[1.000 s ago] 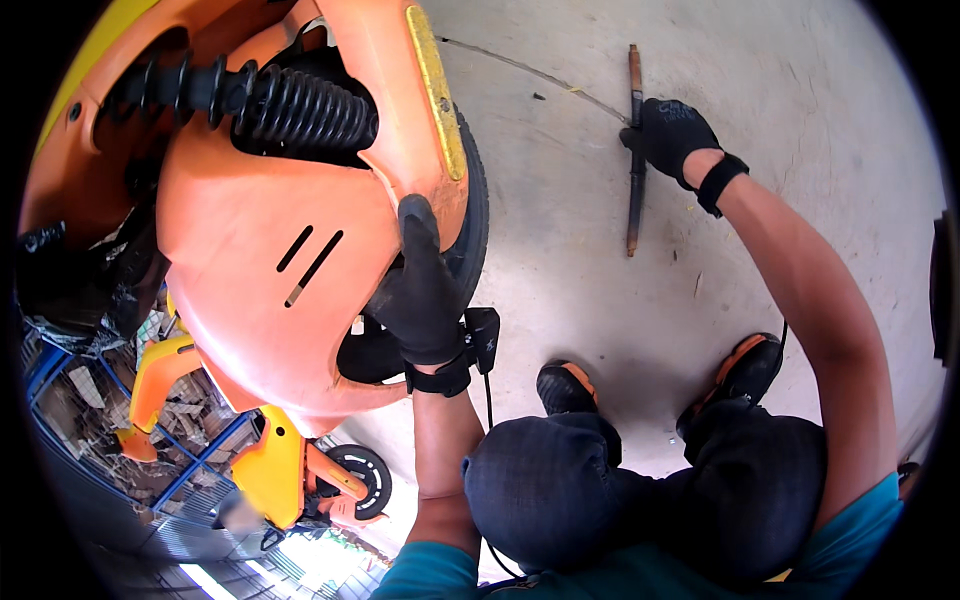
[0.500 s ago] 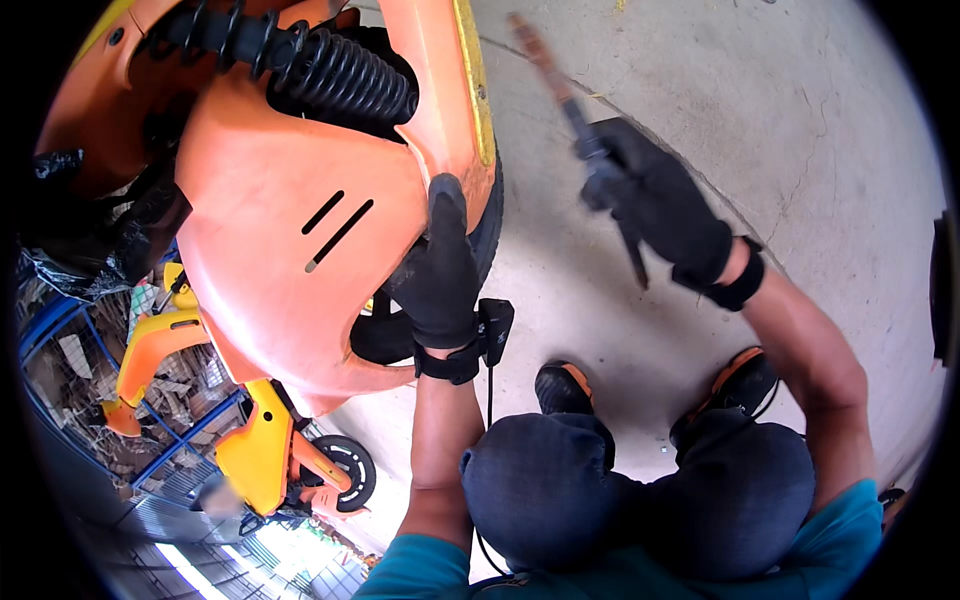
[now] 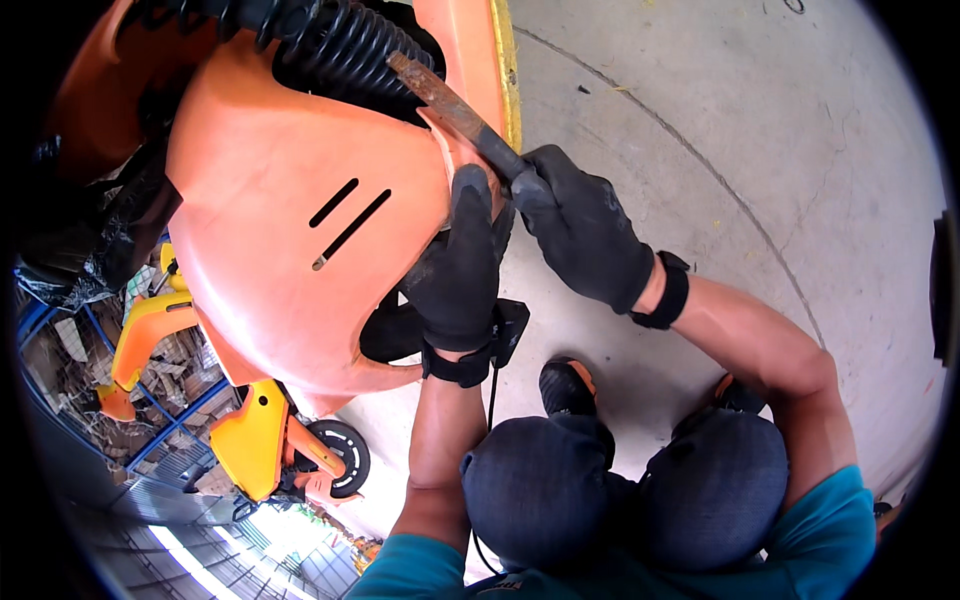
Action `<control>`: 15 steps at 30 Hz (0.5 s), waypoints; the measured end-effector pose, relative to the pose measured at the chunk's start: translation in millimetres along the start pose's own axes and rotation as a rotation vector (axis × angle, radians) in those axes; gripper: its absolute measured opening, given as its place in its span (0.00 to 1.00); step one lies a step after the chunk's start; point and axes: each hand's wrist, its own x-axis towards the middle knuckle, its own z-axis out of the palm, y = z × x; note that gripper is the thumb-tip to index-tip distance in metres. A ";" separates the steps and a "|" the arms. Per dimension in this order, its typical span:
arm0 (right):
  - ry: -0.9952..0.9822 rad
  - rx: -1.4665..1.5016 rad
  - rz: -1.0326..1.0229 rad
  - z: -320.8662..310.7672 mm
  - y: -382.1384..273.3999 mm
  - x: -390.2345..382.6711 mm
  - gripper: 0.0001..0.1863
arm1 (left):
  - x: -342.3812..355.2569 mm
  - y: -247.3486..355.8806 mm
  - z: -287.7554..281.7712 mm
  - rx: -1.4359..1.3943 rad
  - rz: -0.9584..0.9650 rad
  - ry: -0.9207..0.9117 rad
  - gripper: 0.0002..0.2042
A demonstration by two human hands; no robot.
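Note:
A large orange plastic body panel [image 3: 290,210] with two slots fills the upper left, part of a vehicle. My left hand [image 3: 458,270], in a black glove, grips its right edge, thumb lying along the rim and the other fingers hidden beneath. In my right hand [image 3: 585,225], also gloved, is a rusty flat bar with a dark grey grip [image 3: 450,107]. It slants across the panel's upper right corner, its tip over the black coil spring [image 3: 350,45] of a shock absorber. Whether the bar touches the panel, I cannot tell.
A yellow-edged orange part [image 3: 511,80] rises beside the spring. At lower left are a yellow panel [image 3: 250,440], a small wheel [image 3: 340,457] and a blue-framed wire cage [image 3: 150,450] full of scraps. Concrete floor [image 3: 720,130] lies to the right, under my shoes.
My right hand has swung left and slightly down, bringing the rusty bar from above the floor to the panel's corner. My left hand keeps its hold; the view has shifted slightly.

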 end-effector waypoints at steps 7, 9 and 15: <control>0.008 0.051 0.052 1.7 6.1 -6.8 0.10 | -1.1 0.1 3.9 -0.290 -0.173 0.004 0.17; -0.013 0.021 0.103 -3.5 3.7 -9.1 0.12 | -1.6 -3.0 4.4 -0.322 -0.165 -0.003 0.17; -0.094 -0.003 0.125 -6.7 7.2 -13.8 0.11 | -0.8 -8.0 3.7 -0.189 -0.049 0.052 0.15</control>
